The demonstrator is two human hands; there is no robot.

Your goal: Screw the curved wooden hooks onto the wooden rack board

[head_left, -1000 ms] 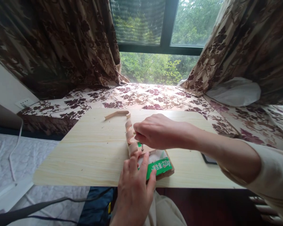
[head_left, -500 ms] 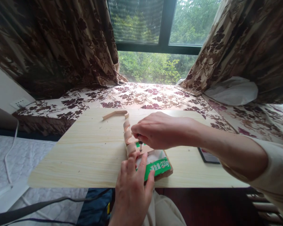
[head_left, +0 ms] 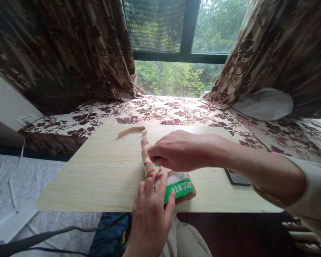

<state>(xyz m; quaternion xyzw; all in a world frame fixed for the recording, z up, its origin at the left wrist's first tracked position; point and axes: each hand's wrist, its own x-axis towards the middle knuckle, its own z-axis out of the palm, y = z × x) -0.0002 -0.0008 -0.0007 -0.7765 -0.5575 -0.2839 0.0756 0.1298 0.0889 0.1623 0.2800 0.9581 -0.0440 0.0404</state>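
Observation:
A tan, leather-like strip (head_left: 149, 167) curls in loops along the far left side of a green and white printed package (head_left: 179, 192), and part of it lies flat on top. My left hand (head_left: 152, 210) rests over the package with its fingers apart, fingertips pressing on the near edge of the strip. Above the strip, my right hand (head_left: 173, 151) is closed around a small dark-handled tool (head_left: 160, 169). The tool's metal tip points down at the strip, and my fingers hide most of the rest.
The strip's free end (head_left: 131, 130) bends away on the pale wooden table (head_left: 96, 171). A dark-edged flat device (head_left: 237, 177) lies under my right forearm. Small dark specks dot the tabletop. Beyond it are a floral-covered ledge (head_left: 171, 107) and a white plastic bag (head_left: 264, 103).
My right hand has sunk slightly and shifted a little left with the tool, so less of its metal shaft shows. My left hand keeps its place on the package.

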